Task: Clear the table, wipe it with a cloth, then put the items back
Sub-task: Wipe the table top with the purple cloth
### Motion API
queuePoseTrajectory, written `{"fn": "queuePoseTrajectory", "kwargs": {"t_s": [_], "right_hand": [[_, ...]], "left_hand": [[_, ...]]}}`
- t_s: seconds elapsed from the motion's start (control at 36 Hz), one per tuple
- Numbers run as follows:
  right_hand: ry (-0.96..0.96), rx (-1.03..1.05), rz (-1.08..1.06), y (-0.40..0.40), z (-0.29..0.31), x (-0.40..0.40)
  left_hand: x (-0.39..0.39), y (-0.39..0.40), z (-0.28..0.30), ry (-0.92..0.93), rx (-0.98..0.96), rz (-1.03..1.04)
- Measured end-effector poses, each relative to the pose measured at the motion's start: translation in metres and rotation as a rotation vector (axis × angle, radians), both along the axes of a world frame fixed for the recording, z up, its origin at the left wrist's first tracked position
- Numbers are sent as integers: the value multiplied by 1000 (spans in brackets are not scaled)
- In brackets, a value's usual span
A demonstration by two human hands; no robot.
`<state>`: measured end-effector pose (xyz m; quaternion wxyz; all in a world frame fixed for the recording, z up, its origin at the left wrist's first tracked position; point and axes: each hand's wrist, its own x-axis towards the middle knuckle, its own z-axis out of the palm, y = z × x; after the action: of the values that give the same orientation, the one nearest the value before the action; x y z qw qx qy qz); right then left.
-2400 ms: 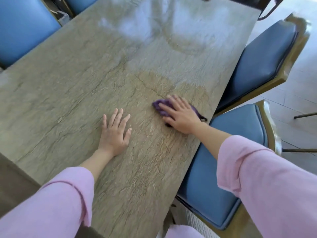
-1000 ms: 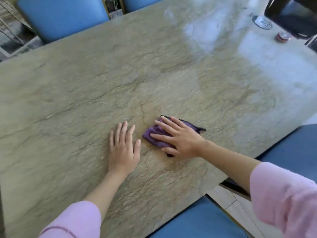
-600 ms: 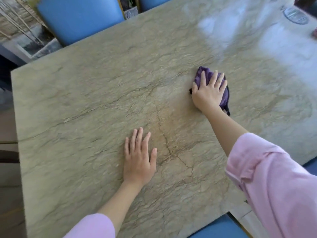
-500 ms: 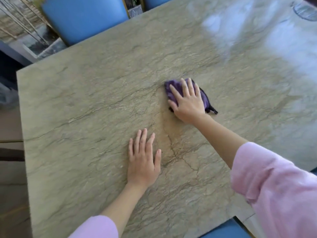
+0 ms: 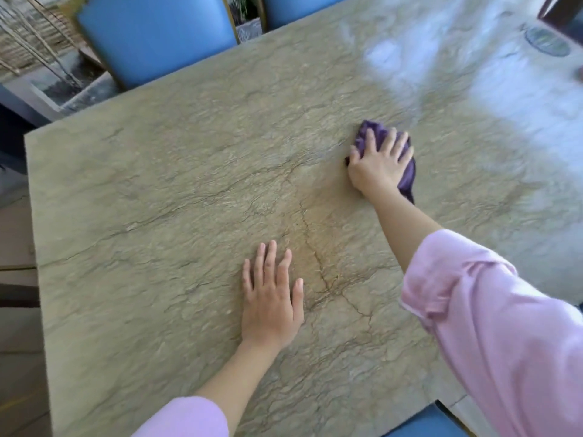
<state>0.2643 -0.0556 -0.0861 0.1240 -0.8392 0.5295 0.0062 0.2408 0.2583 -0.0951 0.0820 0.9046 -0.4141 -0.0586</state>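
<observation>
Right hand presses purple cloth under spread fingers — left hand flat, fingers together, on stone surface.

Glossy, seemingly stone table; soft cloth.

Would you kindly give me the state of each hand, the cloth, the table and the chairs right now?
left hand: flat on the table, fingers straight, holding nothing.
right hand: pressing the cloth, fingers spread over it.
purple cloth: bunched under the right hand, on the table.
table: bare here, glossy at the far right.
blue chair: pushed up to the far edge.
</observation>
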Motion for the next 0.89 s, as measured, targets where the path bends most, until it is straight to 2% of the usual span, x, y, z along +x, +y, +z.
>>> {"fn": "queuePoseTrajectory", "kwargs": {"t_s": [0.08, 0.17, 0.25, 0.42, 0.53, 0.61, 0.69, 0.75, 0.78, 0.89], "right_hand": [[-18, 8, 298, 49, 1, 26], [-6, -20, 583, 100, -1, 20], [-40, -19, 718, 130, -2, -21], [-80, -71, 472, 123, -10, -148], [-28, -86, 148, 69, -6, -227], [-9, -28, -150, 27, -2, -259], [33, -5, -272, 11, -2, -261], [63, -32, -199, 24, -3, -255], [71, -52, -96, 35, -4, -255], [73, -82, 492, 82, -1, -275]], "left_hand": [[0, 0, 0, -18, 4, -6], [0, 0, -1, -35, 14, -9], [1, 2, -2, -32, 30, -8], [1, 1, -6, -13, -15, -10], [0, 1, -7, -26, -15, -12], [-2, 0, -6, -36, -19, -2], [-4, -2, -4, -38, -24, 12], [-1, -1, -2, -34, -28, 19], [-1, -1, -1, -35, -25, 22], [-3, -4, 2, -23, -7, 22]]}}
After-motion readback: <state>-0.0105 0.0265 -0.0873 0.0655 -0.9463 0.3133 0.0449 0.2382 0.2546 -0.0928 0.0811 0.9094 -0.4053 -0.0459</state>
